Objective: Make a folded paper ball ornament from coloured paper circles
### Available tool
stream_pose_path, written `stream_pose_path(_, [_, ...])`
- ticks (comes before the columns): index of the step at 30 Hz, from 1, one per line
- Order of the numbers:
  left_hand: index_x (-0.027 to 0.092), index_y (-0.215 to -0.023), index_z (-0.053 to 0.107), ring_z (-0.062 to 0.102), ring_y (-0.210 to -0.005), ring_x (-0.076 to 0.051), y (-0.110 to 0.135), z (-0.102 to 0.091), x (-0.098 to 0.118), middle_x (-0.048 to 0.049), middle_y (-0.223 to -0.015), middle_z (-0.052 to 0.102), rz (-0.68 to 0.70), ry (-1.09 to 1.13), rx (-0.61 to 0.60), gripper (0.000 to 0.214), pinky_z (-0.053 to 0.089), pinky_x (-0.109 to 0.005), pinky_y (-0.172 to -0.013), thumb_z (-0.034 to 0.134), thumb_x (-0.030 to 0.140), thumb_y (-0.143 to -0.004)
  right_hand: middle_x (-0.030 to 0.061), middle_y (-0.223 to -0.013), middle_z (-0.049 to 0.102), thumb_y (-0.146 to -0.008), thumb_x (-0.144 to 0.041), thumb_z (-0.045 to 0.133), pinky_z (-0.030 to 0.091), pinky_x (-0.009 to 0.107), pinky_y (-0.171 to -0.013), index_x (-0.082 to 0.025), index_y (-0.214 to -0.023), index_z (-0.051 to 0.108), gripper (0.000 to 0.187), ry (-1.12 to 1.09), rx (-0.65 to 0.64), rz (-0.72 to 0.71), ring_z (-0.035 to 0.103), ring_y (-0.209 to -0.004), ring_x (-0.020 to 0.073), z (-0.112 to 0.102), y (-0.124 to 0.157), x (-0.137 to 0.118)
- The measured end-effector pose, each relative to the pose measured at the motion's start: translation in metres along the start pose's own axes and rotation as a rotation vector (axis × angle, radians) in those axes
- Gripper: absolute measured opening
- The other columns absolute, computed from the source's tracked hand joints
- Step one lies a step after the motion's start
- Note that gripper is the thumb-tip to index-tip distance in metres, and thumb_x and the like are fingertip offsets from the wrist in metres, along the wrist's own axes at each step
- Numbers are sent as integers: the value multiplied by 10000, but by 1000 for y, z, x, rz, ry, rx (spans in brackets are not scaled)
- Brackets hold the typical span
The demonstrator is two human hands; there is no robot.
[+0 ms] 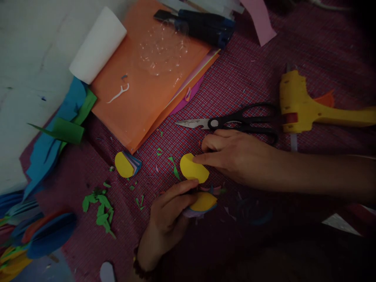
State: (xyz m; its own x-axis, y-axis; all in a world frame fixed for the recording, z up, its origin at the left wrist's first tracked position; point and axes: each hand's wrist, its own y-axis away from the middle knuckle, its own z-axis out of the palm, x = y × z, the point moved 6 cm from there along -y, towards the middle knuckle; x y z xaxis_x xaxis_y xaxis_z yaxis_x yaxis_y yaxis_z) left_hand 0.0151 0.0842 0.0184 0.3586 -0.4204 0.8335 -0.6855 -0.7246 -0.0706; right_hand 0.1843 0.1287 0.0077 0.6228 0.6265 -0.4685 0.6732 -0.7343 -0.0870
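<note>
Head cam: red plaid cloth (243,74) spread out, orange paper stack (132,102) on it, then yellow glue gun (295,100), black-handled scissors (232,125) just beside. Left hand (172,209) half curled, pinching yellow-topped paper cutouts (204,201). Right hand (232,152) mostly curled, index tip on single yellow cutout (191,168) between hands; can't tell if gripping. Green scraps (102,215) lying around.

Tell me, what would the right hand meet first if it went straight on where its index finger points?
The loose yellow paper piece: the right hand has its index fingertip over that edge, though touching or hovering is unclear. Just past it lies a green scrap on the checked cloth.
</note>
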Motion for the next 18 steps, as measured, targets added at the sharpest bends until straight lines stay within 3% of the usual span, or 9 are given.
stream_pose_path(11, [156, -1040, 624, 643, -1081, -185, -2, 1, 0, -125, -1174, 663, 5, -58, 22, 204, 573, -307, -878, 520, 95, -876, 48, -917, 556, -899, -192, 520, 334, 327, -720, -232, -1174, 628, 298, 3, -22, -4, 454, -819, 193, 2, 0, -1])
stream_pose_path(18, [157, -1065, 600, 635, -1022, -190, -1, 3, 1, -120, -1127, 684, 97, -87, 41, 210, 528, -365, -870, 523, 111, -875, 38, -864, 554, -882, -196, 542, 312, 313, -705, -235, -1167, 640, 304, 40, 2, -8, 457, -799, 185, 2, -1, -2])
